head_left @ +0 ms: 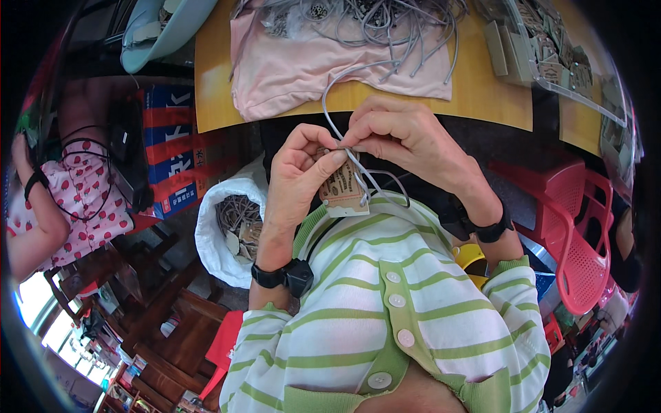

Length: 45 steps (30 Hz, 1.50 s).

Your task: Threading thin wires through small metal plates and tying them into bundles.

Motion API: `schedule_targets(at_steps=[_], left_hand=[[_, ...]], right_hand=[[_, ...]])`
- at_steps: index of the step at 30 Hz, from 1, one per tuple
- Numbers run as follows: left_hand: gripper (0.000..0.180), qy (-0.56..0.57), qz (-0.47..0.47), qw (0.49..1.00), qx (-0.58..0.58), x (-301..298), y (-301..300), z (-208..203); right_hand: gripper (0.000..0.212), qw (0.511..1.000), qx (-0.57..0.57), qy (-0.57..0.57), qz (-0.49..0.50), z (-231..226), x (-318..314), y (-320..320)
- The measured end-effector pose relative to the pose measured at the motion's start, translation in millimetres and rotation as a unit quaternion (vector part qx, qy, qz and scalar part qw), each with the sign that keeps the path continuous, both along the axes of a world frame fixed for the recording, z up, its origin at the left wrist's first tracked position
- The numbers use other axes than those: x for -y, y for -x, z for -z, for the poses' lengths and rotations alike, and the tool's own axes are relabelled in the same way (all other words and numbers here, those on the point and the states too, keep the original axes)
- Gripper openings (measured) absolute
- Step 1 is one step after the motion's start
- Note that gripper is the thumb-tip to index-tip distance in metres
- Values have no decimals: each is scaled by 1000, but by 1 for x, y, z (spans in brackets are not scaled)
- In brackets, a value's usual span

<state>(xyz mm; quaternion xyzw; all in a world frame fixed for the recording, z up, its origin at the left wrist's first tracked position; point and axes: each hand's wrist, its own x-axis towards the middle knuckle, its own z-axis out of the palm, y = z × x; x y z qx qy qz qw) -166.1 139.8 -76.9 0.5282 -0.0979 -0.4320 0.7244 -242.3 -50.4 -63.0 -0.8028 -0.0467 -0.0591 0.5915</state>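
Both hands meet in front of my chest, just off the table's near edge. My left hand point(306, 165) pinches a brown cardboard tag point(344, 186) near its top, thumb across its face. Fingers of my right hand point(403, 134) are pinched together at the tag's top, on a grey cord point(328, 103). One length of the cord runs up to the table, and a loop of it hangs below beside the tag. How the cord passes at the tag's top is hidden by my fingertips.
A pink cloth point(275, 82) on the wooden table point(492, 103) carries a tangle of grey cords point(385, 20). A clear bin of cardboard tags point(551, 62) stands right. A white-lined bucket point(210, 241) holds corded tags. Red chair point(578, 255) right; another person's arm point(45, 213) left.
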Motion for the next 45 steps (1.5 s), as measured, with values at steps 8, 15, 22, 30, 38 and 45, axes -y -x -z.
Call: schedule_targets(at_steps=[8,15,22,30,38,45], left_hand=[[16,-19,43,999,11,-2,-3,0],[17,-25,67,997,1,1,-2,-5],[16,-25,53,997,49,1,0,-2],[15,-22,95,995,28,0,-4,4],[15,-4,83,996,25,-2,-3,3],[15,8,77,997,13,0,-1,4]], right_hand=[[8,992,-62,-2,-108,-2,14,-8],[10,992,-60,-1,-115,4,14,-6],[10,995,-47,-54,-74,13,7,-2],[10,997,-18,9,-68,8,4,-1],[9,996,-64,-36,-59,-1,5,1],[12,995,-74,-23,-61,3,8,7]])
